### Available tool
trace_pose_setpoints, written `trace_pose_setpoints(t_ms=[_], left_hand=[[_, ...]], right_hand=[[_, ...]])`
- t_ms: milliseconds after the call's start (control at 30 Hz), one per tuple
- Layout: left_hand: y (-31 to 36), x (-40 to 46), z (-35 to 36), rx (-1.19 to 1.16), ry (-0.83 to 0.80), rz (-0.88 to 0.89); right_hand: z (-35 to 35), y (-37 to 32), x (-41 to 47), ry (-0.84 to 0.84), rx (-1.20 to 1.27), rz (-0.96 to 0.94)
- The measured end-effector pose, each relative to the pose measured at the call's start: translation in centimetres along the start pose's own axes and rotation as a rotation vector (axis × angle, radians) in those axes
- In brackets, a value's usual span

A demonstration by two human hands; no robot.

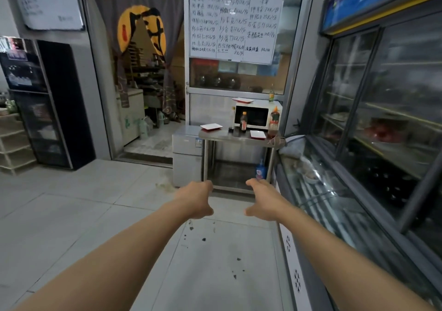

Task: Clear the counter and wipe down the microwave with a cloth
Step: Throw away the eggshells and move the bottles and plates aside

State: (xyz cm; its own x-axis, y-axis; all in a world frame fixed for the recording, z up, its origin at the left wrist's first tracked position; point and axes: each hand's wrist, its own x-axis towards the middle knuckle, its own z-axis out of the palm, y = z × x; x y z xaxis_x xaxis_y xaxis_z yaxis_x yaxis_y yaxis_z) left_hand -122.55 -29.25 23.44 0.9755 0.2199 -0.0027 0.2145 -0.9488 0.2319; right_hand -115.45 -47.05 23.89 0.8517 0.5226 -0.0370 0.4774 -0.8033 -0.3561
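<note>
Both grips, left hand and right hand, hang loosely curled, holding nothing, well short of counter.

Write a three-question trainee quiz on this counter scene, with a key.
1. True or false: either hand holds a cloth.
2. What lies on top of the white microwave oven? A) a red-and-white rectangular plate B) a kettle C) a pot
3. Fill in: the dark-liquid bottle with the orange cap stands in ____ of the microwave door.

Key: 1 false; 2 A, the plate; 3 front. The right hand is empty too.
</note>
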Motion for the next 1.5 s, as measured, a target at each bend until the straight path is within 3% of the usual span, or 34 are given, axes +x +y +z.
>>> trace_pose_setpoints(t_ms=[467, 1167, 1500], left_hand=[[-4.8, 24.6, -1.0, -0.024, 0.019, -0.061], [-13.0, 60.4, -2.9, -0.071, -0.077, 0.12], [-14.7, 74.9, -1.5, -0.107, -0.064, 0.156]], right_hand=[[-2.5, 3.3, 25.3, -0.05, 0.032, -0.06], [-4.0, 6.4, 58.3, 0.025, 0.064, 0.157], [-4.3, 10.8, 73.3, 0.055, 0.101, 0.12]])
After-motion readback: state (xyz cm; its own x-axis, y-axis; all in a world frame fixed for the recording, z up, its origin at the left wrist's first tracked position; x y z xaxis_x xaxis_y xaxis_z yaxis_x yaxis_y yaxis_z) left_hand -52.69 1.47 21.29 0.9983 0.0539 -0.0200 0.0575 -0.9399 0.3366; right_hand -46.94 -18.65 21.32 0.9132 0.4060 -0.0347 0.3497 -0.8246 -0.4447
